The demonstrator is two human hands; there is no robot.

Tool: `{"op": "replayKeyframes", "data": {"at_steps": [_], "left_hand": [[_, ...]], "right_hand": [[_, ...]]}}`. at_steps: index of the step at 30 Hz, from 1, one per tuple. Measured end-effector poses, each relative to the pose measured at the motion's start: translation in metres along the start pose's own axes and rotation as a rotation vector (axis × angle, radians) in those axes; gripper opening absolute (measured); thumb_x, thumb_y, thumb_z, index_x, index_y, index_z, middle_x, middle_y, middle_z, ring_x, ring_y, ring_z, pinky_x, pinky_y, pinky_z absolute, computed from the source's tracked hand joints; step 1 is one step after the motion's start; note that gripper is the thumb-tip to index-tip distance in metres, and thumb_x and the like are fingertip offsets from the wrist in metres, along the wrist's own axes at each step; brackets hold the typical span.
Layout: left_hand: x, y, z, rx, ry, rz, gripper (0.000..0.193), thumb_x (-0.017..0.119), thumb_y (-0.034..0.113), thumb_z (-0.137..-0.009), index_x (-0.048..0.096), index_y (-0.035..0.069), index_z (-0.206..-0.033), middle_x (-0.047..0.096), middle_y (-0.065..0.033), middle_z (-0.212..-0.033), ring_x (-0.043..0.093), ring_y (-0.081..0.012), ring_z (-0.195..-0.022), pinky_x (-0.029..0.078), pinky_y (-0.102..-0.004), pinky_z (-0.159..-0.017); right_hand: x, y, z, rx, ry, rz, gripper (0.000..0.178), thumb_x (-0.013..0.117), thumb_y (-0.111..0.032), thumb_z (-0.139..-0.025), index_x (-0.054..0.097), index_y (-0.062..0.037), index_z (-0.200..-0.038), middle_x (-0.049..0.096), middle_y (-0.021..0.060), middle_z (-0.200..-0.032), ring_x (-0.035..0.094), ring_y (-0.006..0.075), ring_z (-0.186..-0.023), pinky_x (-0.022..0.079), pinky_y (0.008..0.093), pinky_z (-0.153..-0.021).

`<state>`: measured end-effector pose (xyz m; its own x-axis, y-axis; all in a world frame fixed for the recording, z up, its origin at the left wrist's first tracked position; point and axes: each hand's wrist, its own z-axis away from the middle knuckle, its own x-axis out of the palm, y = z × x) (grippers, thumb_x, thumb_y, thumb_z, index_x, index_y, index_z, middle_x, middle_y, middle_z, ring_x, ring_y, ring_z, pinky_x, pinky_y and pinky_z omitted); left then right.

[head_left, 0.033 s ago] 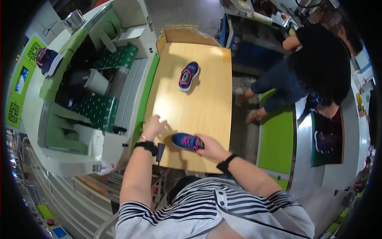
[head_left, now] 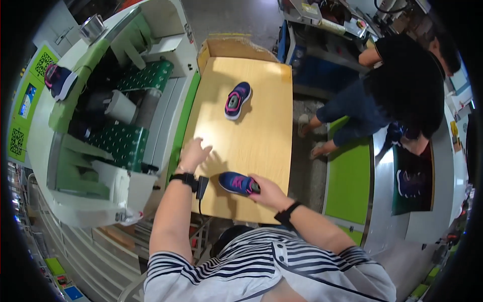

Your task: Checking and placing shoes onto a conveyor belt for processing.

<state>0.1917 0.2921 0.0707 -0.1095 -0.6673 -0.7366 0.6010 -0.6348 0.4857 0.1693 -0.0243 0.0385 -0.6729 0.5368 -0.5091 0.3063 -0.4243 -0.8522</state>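
Observation:
My right hand [head_left: 269, 192] grips a navy blue sneaker [head_left: 233, 182] with pink laces by its heel end, toe pointing left, low over the near part of the wooden table [head_left: 251, 143]. Something dark green-grey fills the shoe's opening; the palm side of my grip is hidden. Over the table's left edge my left hand [head_left: 194, 154] is raised with fingers spread and nothing in it. A second sneaker [head_left: 237, 101], navy with pink trim and a white sole, lies farther back on the table, apart from both hands.
Left of the table stands a white and green machine [head_left: 166, 126] with green dotted belts [head_left: 121, 142]; another sneaker [head_left: 60, 82] rests on its top. At right, a person in black [head_left: 407, 83] bends over a conveyor carrying a dark shoe [head_left: 410, 182]. A cardboard barrier [head_left: 239, 49] borders the table's far end.
My left hand has moved slightly farther from me over the table's left edge. The right hand keeps its hold on the sneaker, and the whole view has shifted a little.

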Motion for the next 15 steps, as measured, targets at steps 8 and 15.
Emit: {"op": "replayKeyframes", "data": {"at_steps": [8, 15], "left_hand": [[0.043, 0.115, -0.165, 0.301, 0.549, 0.025, 0.089, 0.083, 0.034, -0.069, 0.041, 0.012, -0.145, 0.055, -0.0202, -0.134, 0.055, -0.0381, -0.123, 0.045, -0.0424, -0.103], [0.085, 0.088, -0.092, 0.186, 0.153, 0.972, 0.074, 0.082, 0.009, -0.075, 0.045, 0.001, -0.138, 0.061, -0.0109, -0.121, 0.059, -0.0238, -0.114, 0.045, -0.0358, -0.101]], "right_hand": [[-0.098, 0.058, 0.031, 0.37, 0.217, -0.15, 0.072, 0.085, -0.026, -0.073, 0.052, 0.0, -0.131, 0.066, 0.0173, -0.116, 0.064, 0.0279, -0.11, 0.048, 0.0339, -0.096], [-0.179, 0.069, -0.067, 0.319, 0.288, -0.483, 0.075, 0.082, -0.014, -0.076, 0.043, 0.0022, -0.139, 0.056, 0.013, -0.13, 0.053, 0.0208, -0.121, 0.041, 0.0345, -0.105]]}}
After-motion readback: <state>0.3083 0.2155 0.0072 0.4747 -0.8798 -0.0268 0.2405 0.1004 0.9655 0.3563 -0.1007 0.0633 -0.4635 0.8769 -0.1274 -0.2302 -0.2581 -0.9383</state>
